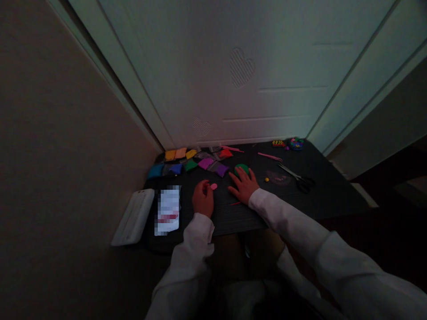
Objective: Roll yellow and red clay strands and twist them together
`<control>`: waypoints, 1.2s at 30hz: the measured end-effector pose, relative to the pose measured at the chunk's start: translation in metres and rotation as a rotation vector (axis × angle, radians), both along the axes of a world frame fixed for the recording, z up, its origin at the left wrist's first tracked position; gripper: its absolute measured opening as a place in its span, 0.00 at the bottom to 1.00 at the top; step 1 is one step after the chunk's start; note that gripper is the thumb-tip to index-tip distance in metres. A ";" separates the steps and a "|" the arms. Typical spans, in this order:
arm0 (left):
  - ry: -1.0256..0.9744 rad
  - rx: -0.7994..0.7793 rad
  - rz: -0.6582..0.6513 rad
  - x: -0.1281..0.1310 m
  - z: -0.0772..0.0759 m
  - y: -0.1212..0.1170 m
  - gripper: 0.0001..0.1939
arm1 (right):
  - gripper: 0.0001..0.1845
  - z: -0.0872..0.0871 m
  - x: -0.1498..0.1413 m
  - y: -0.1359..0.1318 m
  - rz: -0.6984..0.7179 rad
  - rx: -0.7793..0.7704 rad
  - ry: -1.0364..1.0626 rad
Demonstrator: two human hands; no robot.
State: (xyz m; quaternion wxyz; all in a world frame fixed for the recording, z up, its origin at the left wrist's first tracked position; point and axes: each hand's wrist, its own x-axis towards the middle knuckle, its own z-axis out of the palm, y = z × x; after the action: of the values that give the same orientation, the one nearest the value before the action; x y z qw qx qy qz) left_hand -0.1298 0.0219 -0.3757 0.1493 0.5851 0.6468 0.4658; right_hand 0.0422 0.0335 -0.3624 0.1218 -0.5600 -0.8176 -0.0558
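Note:
My left hand (203, 198) is closed in a pinch at a small flat pink disc (214, 186), which looks like modelling clay. The disc sticks out to the right of the fingertips. My right hand (245, 186) lies palm down with its fingers spread on the dark table. Its fingertips reach over the near edge of a round green piece (242, 168) and partly hide it. Close to the right hand's thumb is a thin red strip (235, 203). A small yellow ball (267, 180) sits right of that hand, beside a clear film-like piece (279, 178).
Bags of coloured clay, among them a purple bag (221, 169) and a blue bag (176, 169), line the back left. Scissors (300, 180), a pink tool (269, 156) and small colourful figures (296, 143) are at right. A lit phone (168, 209) and white case (133, 218) lie left.

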 end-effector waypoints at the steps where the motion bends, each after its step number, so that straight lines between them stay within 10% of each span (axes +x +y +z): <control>1: -0.007 0.003 -0.002 0.000 0.000 0.000 0.13 | 0.31 0.000 0.001 -0.003 0.007 -0.003 -0.001; 36: -0.015 -0.022 -0.011 -0.001 -0.002 0.002 0.13 | 0.33 -0.003 0.007 -0.022 -0.003 -0.043 0.034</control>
State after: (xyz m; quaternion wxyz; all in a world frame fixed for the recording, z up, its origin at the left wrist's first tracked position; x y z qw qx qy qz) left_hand -0.1311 0.0235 -0.3775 0.1630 0.5834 0.6475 0.4623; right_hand 0.0492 0.0113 -0.3655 0.1238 -0.5645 -0.8156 -0.0287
